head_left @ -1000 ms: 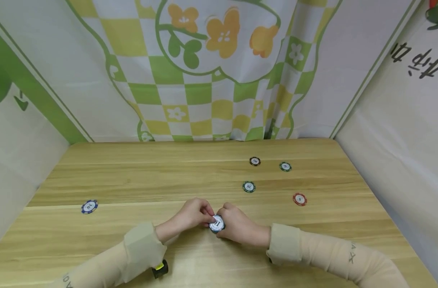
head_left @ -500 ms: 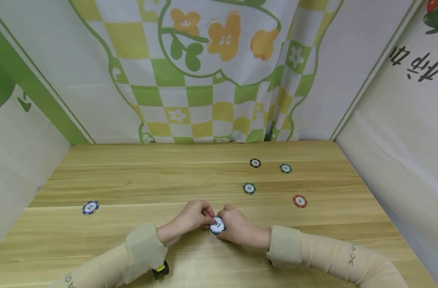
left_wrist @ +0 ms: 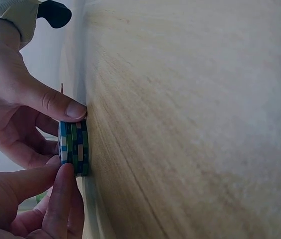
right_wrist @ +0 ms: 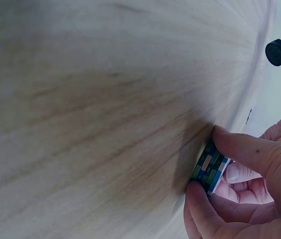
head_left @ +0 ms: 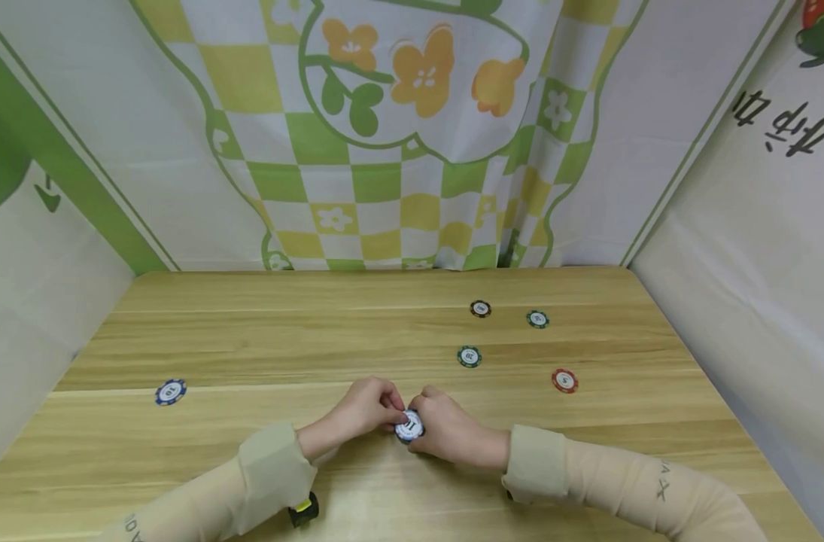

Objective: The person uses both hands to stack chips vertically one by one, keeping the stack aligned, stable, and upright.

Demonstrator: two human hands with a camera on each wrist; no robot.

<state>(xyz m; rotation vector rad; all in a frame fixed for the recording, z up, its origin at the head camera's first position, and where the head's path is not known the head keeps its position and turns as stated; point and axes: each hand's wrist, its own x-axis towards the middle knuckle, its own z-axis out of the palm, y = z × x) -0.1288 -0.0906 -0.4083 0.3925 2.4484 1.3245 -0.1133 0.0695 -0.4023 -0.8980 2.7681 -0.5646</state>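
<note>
A small stack of poker chips point(head_left: 409, 429) stands on the wooden table close to its front, topped by a blue and white chip printed 10. My right hand point(head_left: 452, 430) grips the stack by its sides, thumb near and fingers far. From the left, my left hand point(head_left: 364, 407) pinches the edge of the top chip, its thumb lying over the rim. In the left wrist view, green and blue edges of the stack point(left_wrist: 74, 148) show between both hands. The right wrist view shows the stack point(right_wrist: 210, 168) between the right thumb and fingers.
A blue chip point(head_left: 171, 391) lies alone at the left. Right of the hands lie a green 20 chip point(head_left: 469, 357), a black chip point(head_left: 481, 309), another green chip point(head_left: 537, 319) and a red 5 chip point(head_left: 564, 381). A patterned curtain point(head_left: 384, 181) hangs behind the table point(head_left: 283, 331).
Both hands stay at the stack in nearly the same place. The number on the top chip sits at a slightly different angle. The head view has shifted slightly.
</note>
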